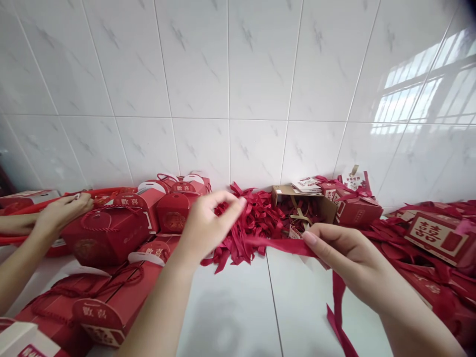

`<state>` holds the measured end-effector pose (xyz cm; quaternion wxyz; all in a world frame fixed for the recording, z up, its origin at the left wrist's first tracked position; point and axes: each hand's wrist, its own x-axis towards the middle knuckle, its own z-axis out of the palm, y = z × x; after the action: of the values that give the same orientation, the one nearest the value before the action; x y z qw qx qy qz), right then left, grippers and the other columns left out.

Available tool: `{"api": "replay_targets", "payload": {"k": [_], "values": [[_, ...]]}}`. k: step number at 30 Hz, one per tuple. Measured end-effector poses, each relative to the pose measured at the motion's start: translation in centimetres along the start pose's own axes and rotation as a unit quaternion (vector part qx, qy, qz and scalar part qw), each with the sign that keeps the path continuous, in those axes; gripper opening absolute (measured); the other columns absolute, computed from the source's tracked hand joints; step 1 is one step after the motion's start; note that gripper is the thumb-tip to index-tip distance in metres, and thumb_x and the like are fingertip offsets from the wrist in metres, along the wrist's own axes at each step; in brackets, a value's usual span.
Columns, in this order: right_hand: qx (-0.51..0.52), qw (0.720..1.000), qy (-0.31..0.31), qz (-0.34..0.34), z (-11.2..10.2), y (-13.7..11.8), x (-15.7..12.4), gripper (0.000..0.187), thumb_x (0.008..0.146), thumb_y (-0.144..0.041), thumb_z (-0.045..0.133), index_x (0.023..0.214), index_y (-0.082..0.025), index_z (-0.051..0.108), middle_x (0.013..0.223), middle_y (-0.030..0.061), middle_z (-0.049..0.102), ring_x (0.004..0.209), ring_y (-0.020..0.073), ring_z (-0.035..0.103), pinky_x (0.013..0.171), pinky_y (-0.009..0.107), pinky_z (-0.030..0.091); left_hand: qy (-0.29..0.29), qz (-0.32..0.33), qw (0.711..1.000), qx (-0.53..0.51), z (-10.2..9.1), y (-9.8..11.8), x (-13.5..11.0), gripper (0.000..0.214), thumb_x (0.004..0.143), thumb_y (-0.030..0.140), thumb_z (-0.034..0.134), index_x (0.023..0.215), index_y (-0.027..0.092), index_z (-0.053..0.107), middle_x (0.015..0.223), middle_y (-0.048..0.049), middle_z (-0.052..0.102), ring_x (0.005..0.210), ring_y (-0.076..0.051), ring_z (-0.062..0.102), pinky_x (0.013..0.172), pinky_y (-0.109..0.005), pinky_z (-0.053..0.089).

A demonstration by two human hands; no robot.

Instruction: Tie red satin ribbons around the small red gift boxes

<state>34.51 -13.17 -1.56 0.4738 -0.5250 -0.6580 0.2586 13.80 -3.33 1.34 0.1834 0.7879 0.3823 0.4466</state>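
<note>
Right hand (353,255) clamps ribbon (284,245) in fingers; left hand (206,225), finger closure unclear; pale surface (238,315) between edges of red boxes (111,240).

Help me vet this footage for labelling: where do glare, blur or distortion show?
Head view: window glare on the tiled wall, upper right; tile joints slant outward, probably wide-angle distortion; the left hand and nearby end of the red ribbon look blurred, the right hand crisper.

left hand (210,225): fingers bent, thumb pointing right | right hand (345,255): thumb-and-finger pinch | forearms (158,302): extended forward, hands well apart
</note>
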Motion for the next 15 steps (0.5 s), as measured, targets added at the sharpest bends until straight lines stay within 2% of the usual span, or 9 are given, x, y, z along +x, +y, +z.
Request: {"api": "replay_targets", "payload": {"k": [1,2,3,5,7,9,12,15], "values": [[0.007,1.000,0.007,0.004,-0.1,-0.1,0.0,0.042,0.087,-0.052,0.047,0.062,-0.018,0.041,0.059,-0.0035,0.029,0.053,0.0093,0.025,0.045,0.022,0.023,0.107,-0.014,0.992,0.072,-0.2,-1.3,0.7,0.026,0.083,0.042,0.046,0.076,0.021,0.059,0.087,-0.0053,0.063,0.088,-0.023,0.057,0.081,-0.037,0.044],[0.014,1.000,0.012,0.009,-0.2,-0.2,-0.1,0.042,0.086,-0.053,0.047,0.062,-0.018,0.041,0.058,-0.0038,0.029,0.052,0.0092,0.024,0.045,0.022,0.022,0.188,-0.043,0.969,0.156,-0.4,-2.6,1.4,0.026,0.081,0.044,0.047,0.080,0.021,0.061,0.099,-0.0088,0.062,0.102,-0.030,0.053,0.089,-0.045,0.040],[0.021,1.000,0.014,0.012,-0.3,-0.3,-0.2,0.043,0.086,-0.053,0.047,0.062,-0.018,0.041,0.058,-0.0041,0.028,0.052,0.0091,0.023,0.045,0.023,0.022,0.219,-0.080,0.944,0.233,-0.7,-4.0,2.0,0.030,0.080,0.046,0.047,0.088,0.022,0.063,0.113,-0.0124,0.058,0.114,-0.037,0.045,0.094,-0.054,0.033],[0.033,0.999,0.010,0.019,-0.4,-0.4,-0.4,0.044,0.087,-0.053,0.046,0.061,-0.018,0.039,0.057,-0.0043,0.027,0.052,0.0091,0.023,0.046,0.023,0.021,0.175,-0.160,0.916,0.323,-1.3,-6.5,2.7,0.043,0.077,0.053,0.048,0.104,0.024,0.063,0.129,-0.0192,0.046,0.125,-0.047,0.031,0.094,-0.064,0.027],[0.045,0.999,0.005,0.018,-0.5,-0.4,-0.5,0.045,0.087,-0.053,0.046,0.060,-0.018,0.038,0.056,-0.0044,0.027,0.052,0.0090,0.023,0.046,0.023,0.021,0.083,-0.225,0.904,0.354,-1.8,-8.3,3.1,0.055,0.073,0.057,0.050,0.117,0.025,0.059,0.137,-0.0224,0.038,0.129,-0.052,0.022,0.092,-0.067,0.025],[0.055,0.998,0.004,0.016,-0.6,-0.4,-0.4,0.045,0.087,-0.054,0.047,0.060,-0.018,0.037,0.056,-0.0046,0.027,0.051,0.0087,0.022,0.045,0.023,0.020,0.024,-0.275,0.894,0.354,-2.0,-9.2,3.2,0.067,0.070,0.058,0.053,0.128,0.023,0.051,0.145,-0.0256,0.026,0.131,-0.056,0.012,0.091,-0.069,0.024],[0.061,0.998,0.014,0.020,-0.6,-0.5,-0.4,0.045,0.086,-0.054,0.048,0.060,-0.019,0.038,0.055,-0.0047,0.028,0.050,0.0084,0.022,0.044,0.023,0.019,0.000,-0.313,0.889,0.334,-1.5,-9.2,3.4,0.084,0.070,0.058,0.053,0.140,0.017,0.033,0.148,-0.0321,0.006,0.131,-0.058,0.007,0.089,-0.071,0.024],[0.063,0.997,0.027,0.019,-0.8,-0.5,-0.3,0.045,0.084,-0.054,0.050,0.060,-0.018,0.039,0.054,-0.0051,0.027,0.049,0.0081,0.020,0.044,0.023,0.017,0.014,-0.316,0.892,0.324,-0.9,-8.9,3.3,0.096,0.072,0.057,0.052,0.143,0.002,0.018,0.144,-0.0408,0.000,0.131,-0.056,0.012,0.090,-0.068,0.029]]}}
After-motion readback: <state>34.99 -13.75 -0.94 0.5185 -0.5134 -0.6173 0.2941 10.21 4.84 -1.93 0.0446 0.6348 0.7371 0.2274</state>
